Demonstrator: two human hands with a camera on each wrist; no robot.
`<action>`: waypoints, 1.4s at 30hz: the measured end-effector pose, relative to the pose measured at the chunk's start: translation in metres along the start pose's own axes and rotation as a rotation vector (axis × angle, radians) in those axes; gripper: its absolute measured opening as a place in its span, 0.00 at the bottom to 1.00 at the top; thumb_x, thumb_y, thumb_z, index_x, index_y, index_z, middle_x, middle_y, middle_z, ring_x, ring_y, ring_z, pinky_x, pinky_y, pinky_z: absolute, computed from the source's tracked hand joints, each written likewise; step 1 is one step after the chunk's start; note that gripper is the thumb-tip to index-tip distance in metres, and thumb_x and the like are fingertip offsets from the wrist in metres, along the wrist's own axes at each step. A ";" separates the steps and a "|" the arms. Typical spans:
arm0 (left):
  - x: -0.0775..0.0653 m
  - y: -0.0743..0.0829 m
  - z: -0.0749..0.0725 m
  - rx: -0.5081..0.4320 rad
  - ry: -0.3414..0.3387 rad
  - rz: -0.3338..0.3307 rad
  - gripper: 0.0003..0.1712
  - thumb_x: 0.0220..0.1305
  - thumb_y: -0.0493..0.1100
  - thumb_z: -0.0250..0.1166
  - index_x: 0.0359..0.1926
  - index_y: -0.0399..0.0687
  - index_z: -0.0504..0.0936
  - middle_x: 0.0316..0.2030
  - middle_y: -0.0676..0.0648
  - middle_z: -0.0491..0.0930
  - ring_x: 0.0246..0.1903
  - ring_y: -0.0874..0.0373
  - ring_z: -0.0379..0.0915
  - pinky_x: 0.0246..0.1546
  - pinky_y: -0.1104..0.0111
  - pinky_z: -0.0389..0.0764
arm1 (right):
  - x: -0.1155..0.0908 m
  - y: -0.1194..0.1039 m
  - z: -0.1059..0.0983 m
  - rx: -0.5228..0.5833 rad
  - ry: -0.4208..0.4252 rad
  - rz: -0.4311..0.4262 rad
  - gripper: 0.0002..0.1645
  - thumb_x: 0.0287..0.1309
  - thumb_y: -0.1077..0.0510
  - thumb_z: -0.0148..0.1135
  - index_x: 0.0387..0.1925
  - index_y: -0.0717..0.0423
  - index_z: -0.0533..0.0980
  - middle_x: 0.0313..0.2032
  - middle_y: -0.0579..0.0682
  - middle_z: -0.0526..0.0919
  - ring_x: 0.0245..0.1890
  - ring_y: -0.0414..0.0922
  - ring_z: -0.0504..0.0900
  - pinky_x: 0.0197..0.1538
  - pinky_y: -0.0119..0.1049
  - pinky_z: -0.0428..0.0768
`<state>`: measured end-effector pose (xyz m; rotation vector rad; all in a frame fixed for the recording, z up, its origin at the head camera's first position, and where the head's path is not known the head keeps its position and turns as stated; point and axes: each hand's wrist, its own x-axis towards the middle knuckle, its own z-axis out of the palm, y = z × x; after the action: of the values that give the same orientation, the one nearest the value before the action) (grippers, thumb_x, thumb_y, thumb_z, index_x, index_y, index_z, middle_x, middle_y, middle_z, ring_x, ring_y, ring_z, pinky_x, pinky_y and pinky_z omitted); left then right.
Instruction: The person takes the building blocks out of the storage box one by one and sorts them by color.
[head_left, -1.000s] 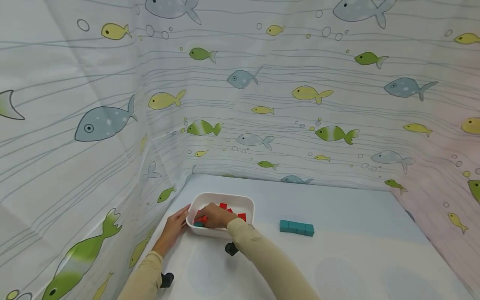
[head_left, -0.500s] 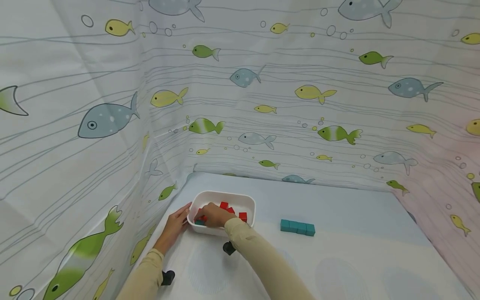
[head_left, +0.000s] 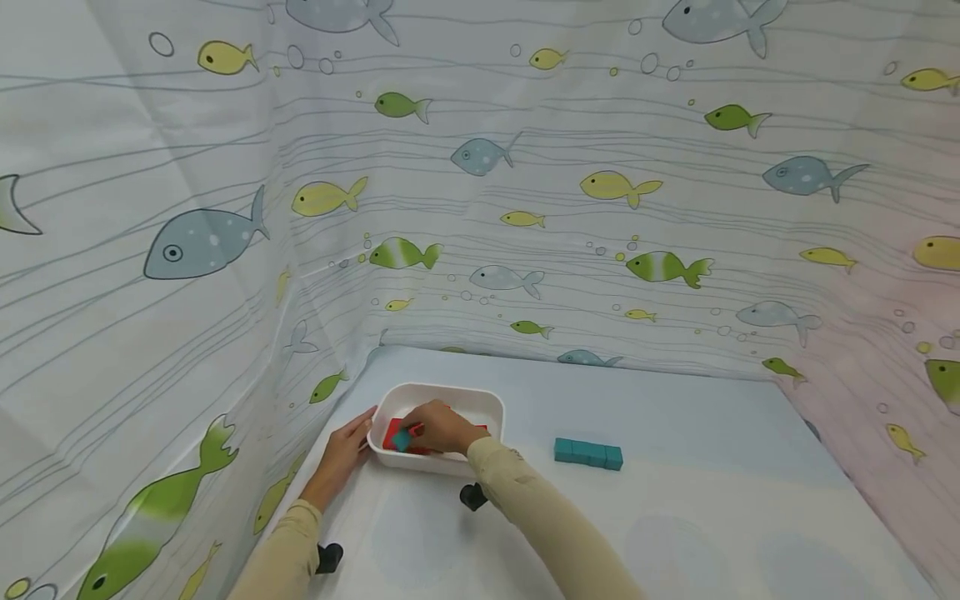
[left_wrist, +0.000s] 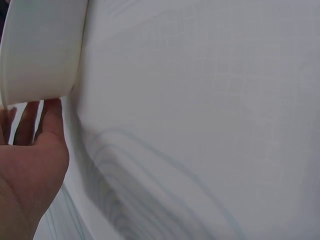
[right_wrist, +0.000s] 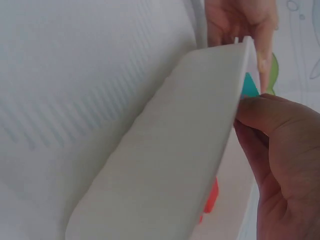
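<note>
A white plastic tub [head_left: 427, 464] stands on the table, with several red cubes [head_left: 391, 433] inside. My right hand [head_left: 444, 429] reaches into it from the right and pinches a teal cube [head_left: 402, 440] between thumb and fingers, above the red cubes at the left end. In the right wrist view the teal cube [right_wrist: 249, 85] shows just past the thumb, partly hidden by the tub wall. My left hand [head_left: 345, 456] rests its extended fingers against the tub's outer left end. The left wrist view shows those fingers [left_wrist: 51, 117] touching the tub from outside.
Several teal cubes stand in a straight row [head_left: 588, 453] on the white table to the right of the tub. A fish-patterned cloth [head_left: 480, 250] walls the table at the back and sides. Black wrist cameras [head_left: 472, 497] sit under both forearms.
My right hand has lifted slightly and drawn back to the right, bringing the teal cube up from the tub's front-left corner. The left hand has stayed at the tub's end.
</note>
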<state>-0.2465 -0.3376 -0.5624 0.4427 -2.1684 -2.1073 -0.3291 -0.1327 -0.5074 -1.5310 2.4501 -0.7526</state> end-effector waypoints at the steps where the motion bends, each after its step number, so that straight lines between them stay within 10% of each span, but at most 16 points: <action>1: 0.000 0.000 0.000 0.004 -0.003 0.000 0.27 0.78 0.47 0.48 0.73 0.48 0.62 0.73 0.42 0.55 0.70 0.44 0.54 0.64 0.54 0.64 | -0.003 0.001 -0.003 0.010 0.014 -0.009 0.19 0.54 0.61 0.72 0.49 0.54 0.84 0.43 0.41 0.86 0.44 0.36 0.82 0.50 0.21 0.77; 10: -0.005 0.004 0.001 0.017 -0.020 0.007 0.27 0.78 0.46 0.46 0.74 0.47 0.60 0.73 0.41 0.54 0.70 0.43 0.53 0.64 0.55 0.65 | -0.044 0.013 -0.029 0.089 0.137 0.049 0.20 0.57 0.57 0.70 0.52 0.52 0.82 0.47 0.40 0.84 0.48 0.38 0.81 0.52 0.25 0.79; 18: -0.001 0.005 -0.002 0.039 -0.030 -0.004 0.28 0.78 0.48 0.47 0.74 0.49 0.59 0.74 0.43 0.53 0.71 0.44 0.52 0.63 0.57 0.65 | -0.091 0.031 -0.049 0.443 0.293 0.187 0.21 0.57 0.63 0.69 0.54 0.56 0.80 0.48 0.45 0.83 0.48 0.40 0.83 0.46 0.30 0.83; 34: -0.010 0.006 -0.003 0.014 -0.050 0.037 0.29 0.78 0.44 0.46 0.75 0.45 0.55 0.74 0.39 0.51 0.69 0.44 0.53 0.63 0.58 0.65 | -0.199 0.086 -0.087 0.415 0.488 0.197 0.22 0.58 0.62 0.68 0.55 0.61 0.79 0.51 0.54 0.82 0.51 0.50 0.83 0.48 0.33 0.83; 42: -0.008 0.007 0.000 0.022 -0.054 0.002 0.29 0.78 0.45 0.45 0.75 0.47 0.55 0.74 0.41 0.50 0.69 0.45 0.53 0.63 0.58 0.65 | -0.262 0.106 -0.103 0.358 0.518 0.352 0.23 0.58 0.62 0.68 0.56 0.62 0.77 0.53 0.56 0.82 0.52 0.52 0.82 0.51 0.35 0.82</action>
<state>-0.2403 -0.3351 -0.5547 0.3891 -2.2220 -2.1207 -0.3311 0.1680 -0.5043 -0.8172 2.6079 -1.5555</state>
